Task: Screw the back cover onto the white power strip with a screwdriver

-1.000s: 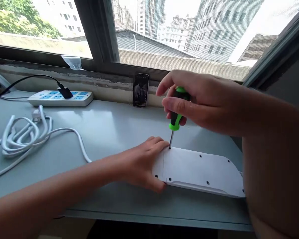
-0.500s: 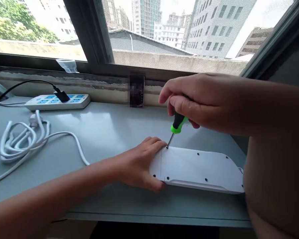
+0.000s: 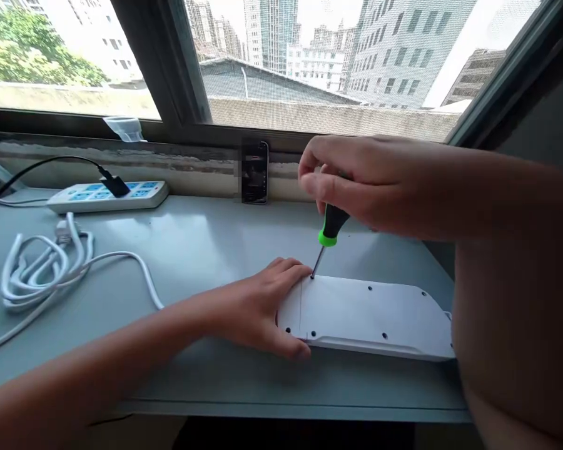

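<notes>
A white power strip (image 3: 370, 315) lies face down on the grey table (image 3: 206, 250), its flat back dotted with small screw holes. My left hand (image 3: 258, 306) clasps its left end, fingers over the top and thumb along the front edge. My right hand (image 3: 351, 181) is closed round the black and green handle of a screwdriver (image 3: 327, 232). The thin shaft slants down and left, and its tip sits in a screw hole at the strip's far left corner, just beside my left fingertips.
A second white power strip (image 3: 106, 195) with blue sockets and a black plug lies at the back left. A coiled white cable (image 3: 47, 269) sprawls on the left. A phone (image 3: 254, 172) leans against the wall under the window. The table's front edge runs below the strip.
My right hand has slid lower over the screwdriver handle, so less green shows, and the shaft now leans more. The tip stays in the same hole. My left hand has not shifted on the strip.
</notes>
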Motion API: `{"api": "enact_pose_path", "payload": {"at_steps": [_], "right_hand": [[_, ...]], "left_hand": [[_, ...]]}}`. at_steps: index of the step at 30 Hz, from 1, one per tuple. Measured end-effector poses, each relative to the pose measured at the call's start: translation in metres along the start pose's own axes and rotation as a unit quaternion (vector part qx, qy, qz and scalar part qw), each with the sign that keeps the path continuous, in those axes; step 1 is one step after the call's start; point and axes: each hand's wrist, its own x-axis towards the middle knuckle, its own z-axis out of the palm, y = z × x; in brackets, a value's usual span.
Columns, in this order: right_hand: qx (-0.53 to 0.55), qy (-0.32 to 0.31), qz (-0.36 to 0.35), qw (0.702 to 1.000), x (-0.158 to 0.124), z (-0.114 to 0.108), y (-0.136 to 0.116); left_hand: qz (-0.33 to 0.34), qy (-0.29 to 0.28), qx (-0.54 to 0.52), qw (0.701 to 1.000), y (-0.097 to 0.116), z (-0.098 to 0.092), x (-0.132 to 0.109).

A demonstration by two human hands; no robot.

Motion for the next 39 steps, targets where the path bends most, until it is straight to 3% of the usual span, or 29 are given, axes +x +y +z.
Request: {"api": "enact_pose_path", "payload": {"at_steps": [2, 3, 4, 6, 7, 9, 12, 16, 26, 33, 39], "right_hand": [[-0.046, -0.014, 0.012, 0.999, 0.002, 0.001, -0.004], [-0.059, -0.023, 0.019, 0.998, 0.002, 0.001, -0.005], [-0.058, -0.033, 0.023, 0.997, 0.002, 0.000, -0.005], [-0.038, -0.049, 0.016, 0.998, 0.001, -0.002, -0.002], [-0.025, -0.054, 0.005, 0.998, 0.000, -0.003, 0.001], [-0.004, -0.049, -0.014, 0.999, -0.002, -0.004, 0.005], [-0.015, -0.031, 0.013, 0.999, -0.001, -0.002, 0.007], [-0.028, -0.017, 0.016, 0.999, 0.005, 0.002, 0.008], [-0.032, -0.023, 0.015, 0.999, 0.008, 0.002, 0.009], [-0.027, -0.028, 0.014, 0.999, 0.008, 0.001, 0.005], [-0.047, -0.045, 0.070, 0.995, 0.003, -0.002, -0.012]], "left_hand": [[-0.017, -0.016, -0.058, 0.998, -0.017, -0.019, 0.005], [-0.034, 0.023, -0.096, 0.995, -0.030, -0.032, 0.009], [-0.056, 0.121, -0.124, 0.983, -0.046, -0.045, 0.016], [-0.156, 0.378, -0.135, 0.903, -0.082, -0.072, 0.032], [-0.183, 0.445, -0.119, 0.869, -0.099, -0.084, 0.042], [-0.208, 0.503, -0.103, 0.833, -0.127, -0.103, 0.060], [-0.209, 0.516, -0.119, 0.822, -0.152, -0.112, 0.083], [-0.187, 0.523, -0.158, 0.816, -0.162, -0.107, 0.100], [-0.146, 0.522, -0.186, 0.819, -0.171, -0.106, 0.096], [-0.160, 0.528, -0.172, 0.816, -0.179, -0.107, 0.100], [-0.186, 0.546, -0.155, 0.802, -0.179, -0.108, 0.102]]}}
